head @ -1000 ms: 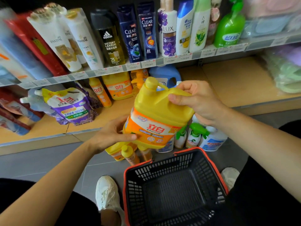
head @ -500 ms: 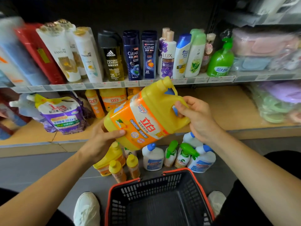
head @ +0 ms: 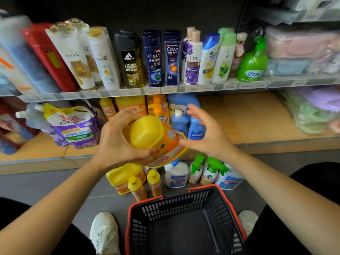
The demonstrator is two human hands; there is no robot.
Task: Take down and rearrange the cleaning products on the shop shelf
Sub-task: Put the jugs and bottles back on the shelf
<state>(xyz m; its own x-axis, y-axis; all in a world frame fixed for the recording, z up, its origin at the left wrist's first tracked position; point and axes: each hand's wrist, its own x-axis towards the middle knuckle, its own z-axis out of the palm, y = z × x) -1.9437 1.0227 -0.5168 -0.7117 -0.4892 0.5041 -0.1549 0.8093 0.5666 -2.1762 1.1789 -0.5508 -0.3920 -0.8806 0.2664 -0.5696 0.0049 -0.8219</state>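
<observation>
Upper shelf (head: 165,89): a row of upright shampoo bottles (head: 152,57) along the front edge, white ones at the left, dark ones in the middle. A green pump bottle (head: 252,65) stands toward the right end.

Lower shelf (head: 248,122): wooden. A purple pouch (head: 73,127) leans near the front edge at the left. Orange bottles (head: 130,105) stand at the back, with blue bottles (head: 196,128) just right of them.

Basket (head: 184,227): black with a red rim, on the floor between two white shoes (head: 104,230).

Jug (head: 152,138): yellow with an orange label. Held in the air before the lower shelf's front edge and above the floor bottles. Tipped over, base toward the camera; the neck is hidden.

Floor bottles, between the lower shelf and the basket's far rim: a yellow jug lying down (head: 125,177), two small yellow bottles (head: 137,188), a white bottle (head: 176,174), and green-capped sprayers (head: 211,172).

Left hand (head: 117,142): grips the jug's base, fingers curled over it and thumb on the label.

Right hand (head: 206,137): open, with fingers spread and blurred, at the jug's right side. Contact with the label cannot be told.
</observation>
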